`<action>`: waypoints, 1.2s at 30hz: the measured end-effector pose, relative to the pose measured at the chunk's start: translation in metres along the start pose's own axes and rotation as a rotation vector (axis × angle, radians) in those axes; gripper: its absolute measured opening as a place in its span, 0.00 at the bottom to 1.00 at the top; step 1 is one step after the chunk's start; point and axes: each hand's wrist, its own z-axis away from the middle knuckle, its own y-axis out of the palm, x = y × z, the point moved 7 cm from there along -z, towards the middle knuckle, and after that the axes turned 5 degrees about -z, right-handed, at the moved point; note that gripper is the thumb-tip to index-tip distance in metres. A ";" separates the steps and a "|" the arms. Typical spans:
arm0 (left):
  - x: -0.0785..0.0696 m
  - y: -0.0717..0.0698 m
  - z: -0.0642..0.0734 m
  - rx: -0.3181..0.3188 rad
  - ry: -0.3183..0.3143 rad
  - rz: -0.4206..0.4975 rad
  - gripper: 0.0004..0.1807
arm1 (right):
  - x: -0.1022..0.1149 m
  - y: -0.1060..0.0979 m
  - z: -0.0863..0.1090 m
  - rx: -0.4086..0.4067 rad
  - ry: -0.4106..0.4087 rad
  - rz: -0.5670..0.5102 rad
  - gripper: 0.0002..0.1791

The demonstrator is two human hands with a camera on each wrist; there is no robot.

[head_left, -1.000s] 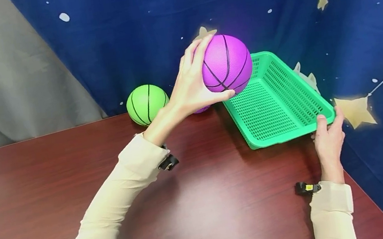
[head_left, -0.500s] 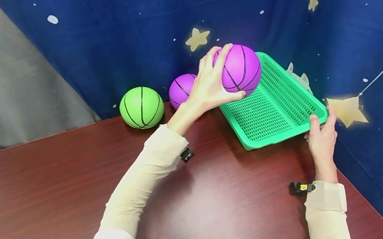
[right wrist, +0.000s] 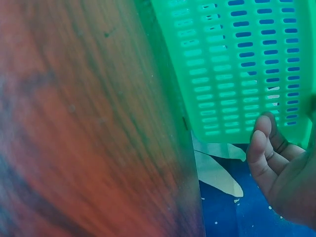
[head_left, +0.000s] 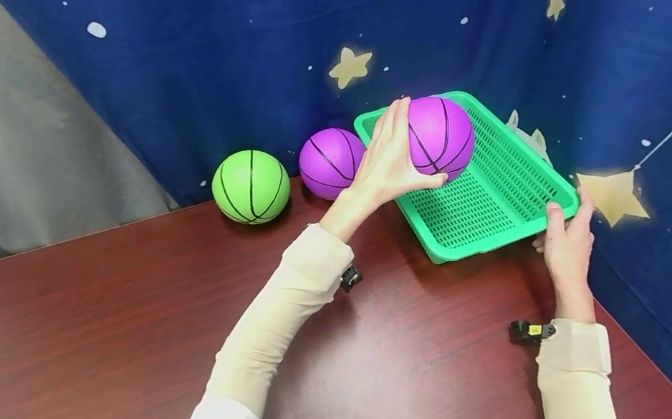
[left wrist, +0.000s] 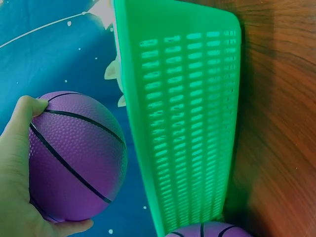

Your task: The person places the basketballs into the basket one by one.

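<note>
My left hand grips a purple mini basketball from its left side, fingers over the top and thumb underneath. In the head view the ball overlaps the far left part of a green plastic basket with slotted walls. The left wrist view shows the held ball beside the basket's outer wall. At the basket's near right corner my right hand pinches the rim, thumb on top. Its curled fingers lie against the slotted wall in the right wrist view, below the rim.
A second purple ball sits left of the basket, partly hidden by the left hand. Farther left stands a green ball. Both rest at the back edge of the brown table, against a blue star-patterned curtain.
The left hand has carried the purple ball rightward and lower, over the basket. The second purple ball has come into fuller view. The right hand keeps its hold on the rim.
</note>
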 end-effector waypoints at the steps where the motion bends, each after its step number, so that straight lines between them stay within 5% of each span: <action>1: 0.000 0.001 0.000 0.000 0.002 0.000 0.68 | 0.000 0.000 0.000 -0.001 -0.002 0.000 0.30; 36: -0.022 0.069 0.014 0.018 0.168 0.046 0.58 | 0.000 0.000 0.000 0.010 0.004 0.008 0.30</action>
